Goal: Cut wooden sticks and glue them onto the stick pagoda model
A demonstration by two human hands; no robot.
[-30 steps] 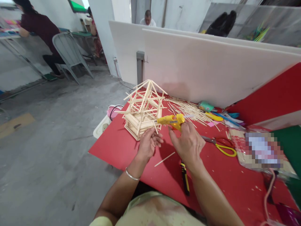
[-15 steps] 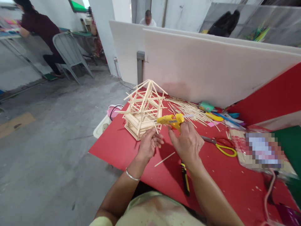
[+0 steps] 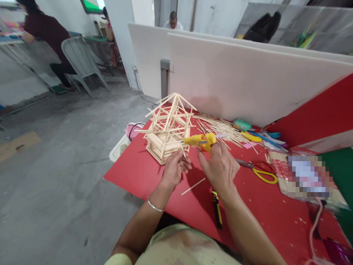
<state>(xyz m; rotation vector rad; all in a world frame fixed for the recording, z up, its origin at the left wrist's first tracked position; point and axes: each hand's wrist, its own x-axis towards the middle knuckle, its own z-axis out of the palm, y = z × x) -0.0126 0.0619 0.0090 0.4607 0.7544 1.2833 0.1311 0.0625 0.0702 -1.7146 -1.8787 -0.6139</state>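
Note:
A small house of thin wooden sticks (image 3: 167,129) stands on the red table (image 3: 143,173) near its left corner. My right hand (image 3: 220,166) is closed round a yellow glue gun (image 3: 200,141), whose nozzle points left at the house's lower right side. My left hand (image 3: 174,168) sits just below the nozzle, fingers pinched on a short wooden stick (image 3: 182,150) held against the house. One loose stick (image 3: 193,186) lies on the table between my hands.
A heap of wooden sticks (image 3: 220,127) lies behind the gun. Yellow-handled scissors (image 3: 260,172) lie to the right, a yellow-and-black tool (image 3: 217,208) near my right wrist. White panels (image 3: 234,73) back the table. Other people sit far off by a grey chair (image 3: 79,60).

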